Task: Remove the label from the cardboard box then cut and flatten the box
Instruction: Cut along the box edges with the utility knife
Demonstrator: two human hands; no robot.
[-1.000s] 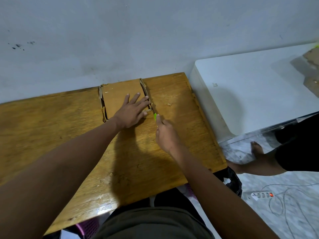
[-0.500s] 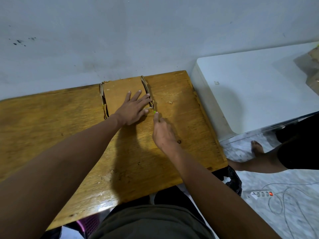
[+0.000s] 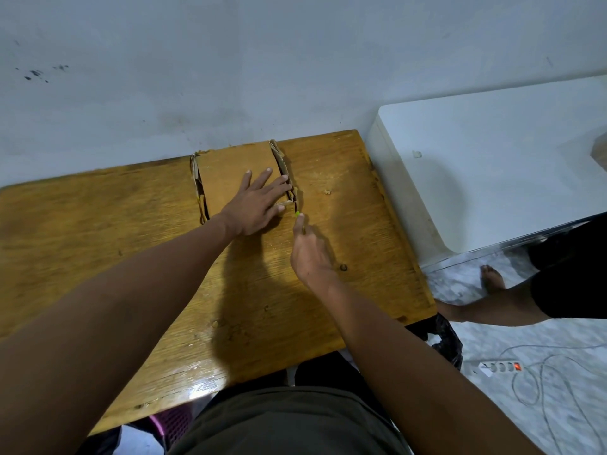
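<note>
No readable text, brand, number or sign anywhere in frame. Cardboard box, upper centre: plain brown face, no print legible. Power strip on the floor, lower right: a small white tag at its end, too small and blurred to read. Wall and white unit: no lettering.

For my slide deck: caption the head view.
Left hand presses the cardboard box flat on the wooden table while right hand works a green-tipped cutter at its edge.
</note>
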